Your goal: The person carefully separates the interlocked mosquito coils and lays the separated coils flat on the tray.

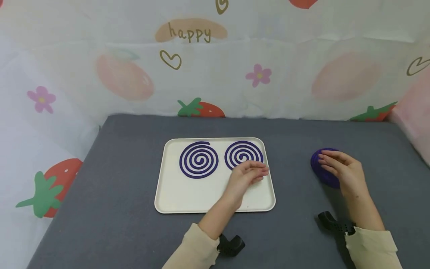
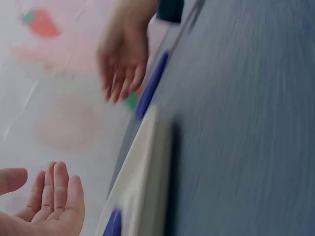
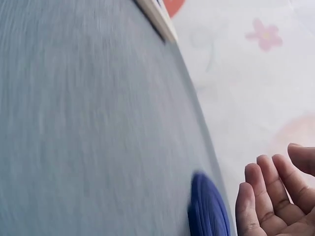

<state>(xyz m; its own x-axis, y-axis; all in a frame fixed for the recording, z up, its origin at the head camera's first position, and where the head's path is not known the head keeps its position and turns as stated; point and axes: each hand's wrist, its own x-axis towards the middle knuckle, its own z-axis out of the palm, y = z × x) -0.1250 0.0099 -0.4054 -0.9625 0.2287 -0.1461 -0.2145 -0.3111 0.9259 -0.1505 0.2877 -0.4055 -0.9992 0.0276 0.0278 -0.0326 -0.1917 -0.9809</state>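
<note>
Two dark purple spiral mosquito coils lie side by side in the upper part of a white tray (image 1: 193, 196). The left coil (image 1: 199, 160) is in full view; part of the right coil (image 1: 240, 149) is hidden behind my left hand (image 1: 244, 179). That hand hovers over the tray's right side, fingers relaxed and holding nothing. Right of the tray, a purple stack of coils (image 1: 325, 175) lies on the table. My right hand (image 1: 346, 172) is above the stack, fingers loosely bent; in the right wrist view its palm is bare, beside the stack (image 3: 209, 209).
A grey cloth covers the table (image 1: 111, 209). Behind it hangs a pale curtain (image 1: 208, 78) printed with strawberries, flowers and hearts. Black wrist devices (image 1: 231, 246) sit under both wrists, close to the tabletop. The tray has a low raised rim.
</note>
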